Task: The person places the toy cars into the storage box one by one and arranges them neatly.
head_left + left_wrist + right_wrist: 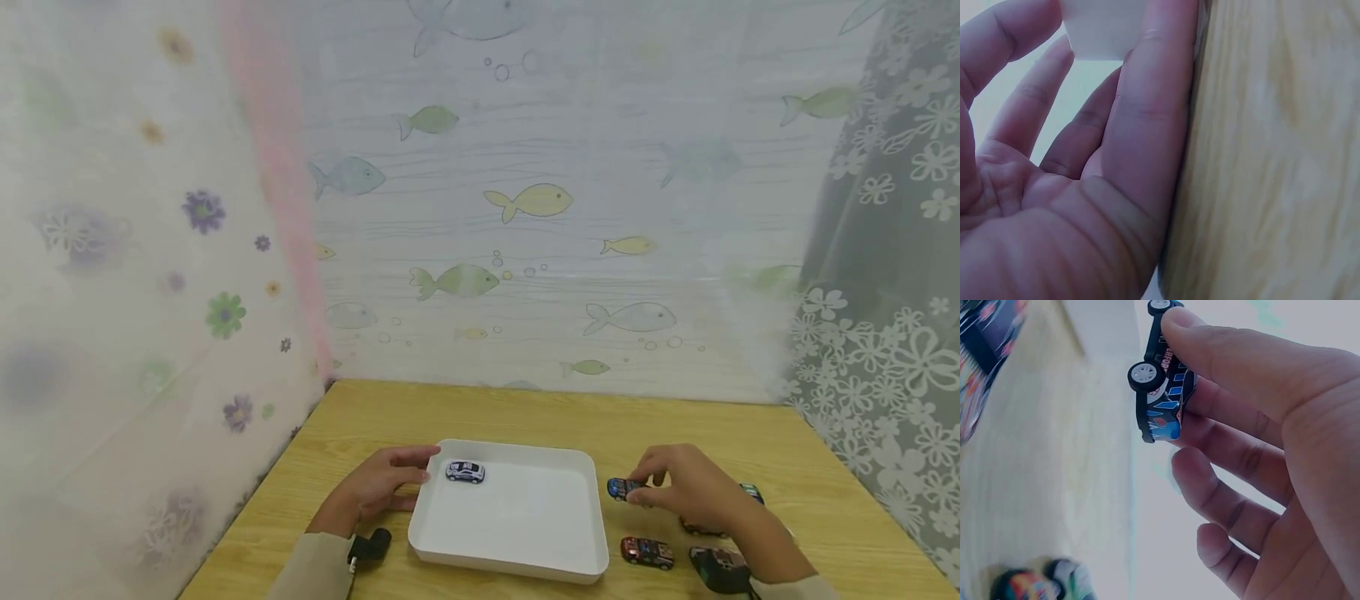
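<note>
My right hand (686, 483) pinches a small blue toy car (621, 488) between thumb and fingers, just right of the white tray (517, 571). In the right wrist view the blue car (1163, 394) shows its wheels and black-and-blue side, held over the table. My left hand (386, 483) is at the tray's left side, its fingers extended and touching the wall. In the left wrist view the left hand (1079, 169) lies with one edge along the wooden table, fingers reaching to the tray's white wall (1100, 31). A white-and-purple toy car (465, 472) stands inside the tray, near its far left corner.
A red toy car (647, 552) stands right of the tray, close to its near corner. Several more toy cars lie partly hidden under my right forearm, among them a green one (752, 492). Patterned curtains (525, 250) border the wooden table (420, 408) at the back and sides.
</note>
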Motion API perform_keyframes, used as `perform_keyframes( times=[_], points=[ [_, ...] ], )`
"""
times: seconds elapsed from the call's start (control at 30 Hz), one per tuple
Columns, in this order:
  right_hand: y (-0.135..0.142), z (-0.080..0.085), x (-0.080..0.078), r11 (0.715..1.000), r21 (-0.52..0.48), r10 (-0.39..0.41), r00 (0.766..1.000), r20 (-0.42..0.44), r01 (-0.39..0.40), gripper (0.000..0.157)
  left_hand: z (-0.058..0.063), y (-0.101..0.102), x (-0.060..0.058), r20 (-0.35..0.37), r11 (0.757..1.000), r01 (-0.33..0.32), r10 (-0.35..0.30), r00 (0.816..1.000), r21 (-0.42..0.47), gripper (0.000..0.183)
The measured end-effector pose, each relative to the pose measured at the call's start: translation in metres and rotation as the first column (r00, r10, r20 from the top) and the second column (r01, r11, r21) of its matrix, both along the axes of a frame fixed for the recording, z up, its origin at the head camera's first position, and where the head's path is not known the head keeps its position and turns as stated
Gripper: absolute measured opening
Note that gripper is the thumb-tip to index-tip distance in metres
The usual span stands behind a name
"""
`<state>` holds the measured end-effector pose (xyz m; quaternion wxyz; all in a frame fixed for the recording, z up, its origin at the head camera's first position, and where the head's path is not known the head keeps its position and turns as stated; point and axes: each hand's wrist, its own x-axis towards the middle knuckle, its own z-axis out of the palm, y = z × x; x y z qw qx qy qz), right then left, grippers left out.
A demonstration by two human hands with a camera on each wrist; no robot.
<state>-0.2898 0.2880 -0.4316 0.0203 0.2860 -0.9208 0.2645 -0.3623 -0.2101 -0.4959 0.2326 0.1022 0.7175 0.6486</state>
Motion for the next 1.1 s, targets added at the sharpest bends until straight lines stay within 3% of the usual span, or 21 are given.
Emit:
perform_keyframes(
  times=[0.37,0.77,1.1],
  points=[
    [-0.03,0.018,-0.01,0.999,0.002,0.044,0.997,-0.062,-0.044,0.021,0.0,0.002,0.002,0.012,0.999,-0.035,0.034,0.999,0.017,0.055],
    [-0.068,0.025,-0.022,0.998,-0.029,0.057,0.998,-0.018,-0.057,0.019,0.001,0.001,0.003,0.008,0.999,-0.031,0.03,1.0,0.028,0.056],
    [-0.095,0.019,-0.032,0.996,-0.043,0.076,0.997,0.017,-0.075,0.015,0.001,0.003,0.003,0.019,0.998,-0.051,0.051,0.999,0.034,0.056]
  ],
)
